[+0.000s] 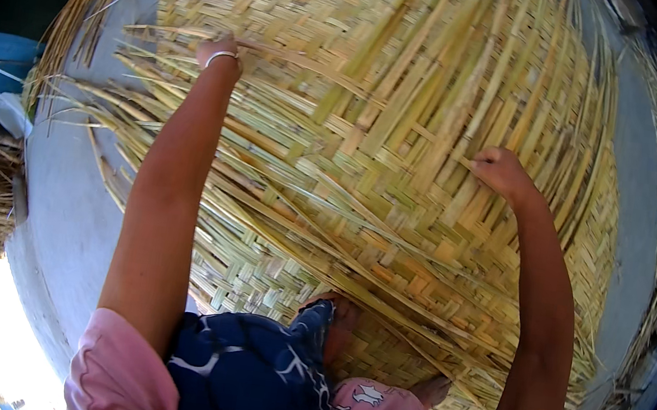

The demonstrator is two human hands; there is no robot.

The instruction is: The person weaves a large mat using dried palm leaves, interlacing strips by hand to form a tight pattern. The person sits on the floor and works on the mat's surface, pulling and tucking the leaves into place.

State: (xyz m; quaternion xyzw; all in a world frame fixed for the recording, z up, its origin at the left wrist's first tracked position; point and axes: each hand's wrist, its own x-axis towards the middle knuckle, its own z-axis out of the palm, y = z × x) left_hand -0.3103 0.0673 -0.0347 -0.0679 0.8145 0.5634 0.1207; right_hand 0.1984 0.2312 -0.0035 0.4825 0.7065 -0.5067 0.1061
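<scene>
Crosswise, the strip (306, 63) slants over the mat (289, 1) from the left hand (220, 52), grasping near its left end, toward the clenched right hand (503, 172), contents hidden.

Soft, even light brightens the woven mat (413, 191), while white glare (13, 321) washes out the lower left and fisheye distortion curves edges toward black, rounded borders.

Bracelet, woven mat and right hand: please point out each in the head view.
Bracelet (220, 56): head view, on the white band at the left wrist.
Woven mat (276, 3): head view, on bare weave, upper left.
Right hand (503, 173): head view, on its back.
</scene>
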